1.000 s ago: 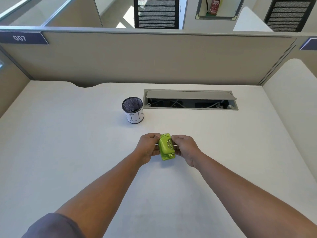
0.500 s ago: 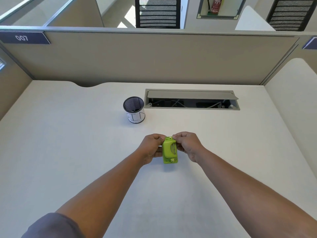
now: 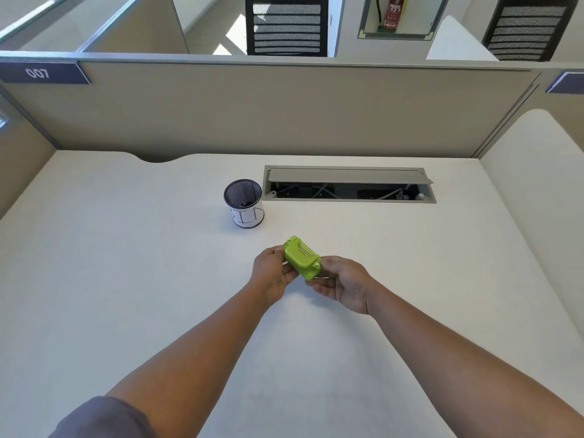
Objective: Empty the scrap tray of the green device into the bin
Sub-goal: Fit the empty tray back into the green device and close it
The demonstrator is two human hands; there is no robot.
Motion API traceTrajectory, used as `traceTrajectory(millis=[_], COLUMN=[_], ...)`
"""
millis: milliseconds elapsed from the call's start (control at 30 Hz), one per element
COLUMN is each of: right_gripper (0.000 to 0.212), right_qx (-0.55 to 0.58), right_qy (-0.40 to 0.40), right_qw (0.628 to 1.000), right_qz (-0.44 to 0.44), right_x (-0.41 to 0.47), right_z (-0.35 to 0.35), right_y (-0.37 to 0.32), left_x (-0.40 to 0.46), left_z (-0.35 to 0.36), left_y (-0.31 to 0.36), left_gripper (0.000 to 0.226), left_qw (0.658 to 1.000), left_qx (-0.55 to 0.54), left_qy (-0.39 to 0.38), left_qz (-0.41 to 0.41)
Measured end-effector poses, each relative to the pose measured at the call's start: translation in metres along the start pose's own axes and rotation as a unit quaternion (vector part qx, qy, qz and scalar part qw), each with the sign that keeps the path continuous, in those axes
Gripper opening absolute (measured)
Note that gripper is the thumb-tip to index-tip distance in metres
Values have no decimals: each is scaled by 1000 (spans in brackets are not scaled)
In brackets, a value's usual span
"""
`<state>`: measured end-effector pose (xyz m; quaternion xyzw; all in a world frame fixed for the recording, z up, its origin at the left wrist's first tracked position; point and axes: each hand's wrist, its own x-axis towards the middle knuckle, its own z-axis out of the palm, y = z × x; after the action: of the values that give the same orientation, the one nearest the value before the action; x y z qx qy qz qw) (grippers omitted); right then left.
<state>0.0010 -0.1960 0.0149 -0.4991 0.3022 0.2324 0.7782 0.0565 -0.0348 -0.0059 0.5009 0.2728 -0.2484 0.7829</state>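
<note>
A small lime-green device (image 3: 301,257) is held above the middle of the white desk, tilted with its far end pointing toward the bin. My left hand (image 3: 274,272) grips its left side. My right hand (image 3: 342,282) holds its near right end from below. The bin (image 3: 244,203) is a black mesh cup with a white paper label, standing upright a short way behind and left of the device. The scrap tray itself is not clearly visible between my fingers.
An open cable hatch (image 3: 349,184) is sunk into the desk right of the bin. Beige partition walls (image 3: 284,115) enclose the desk at the back and sides. A second desk edge (image 3: 537,184) curves in at the right.
The device has turned from roughly upright to tilted toward the bin. My right hand has shifted from its top to its near right end, lower down. My left hand stayed on it.
</note>
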Motion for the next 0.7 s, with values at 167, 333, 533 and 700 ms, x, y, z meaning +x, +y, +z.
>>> traceTrajectory(millis=[167,333,533,700], right_gripper=[35,59,60,52], right_qx=[-16,-75,-154,-203], right_qy=[-18,-17,19,52], right_qw=[999,996,986,973], right_qz=[-37,-55,-66,-97], right_x=[1,2,-2,-4], right_z=[-6,-7,-4,-8], right_y=[5,10,12,9], left_x=[-3,-7,-6,-2], left_z=[-2,-3,-5,-13], left_y=[-2,-2,-3,-7], left_gripper=[25,23,20,29], left_qw=[1000,1000,1000,996], left_qx=[-17,-23,1,84], left_qy=[10,-13,-19,-6], left_qz=[-2,-6,2,25])
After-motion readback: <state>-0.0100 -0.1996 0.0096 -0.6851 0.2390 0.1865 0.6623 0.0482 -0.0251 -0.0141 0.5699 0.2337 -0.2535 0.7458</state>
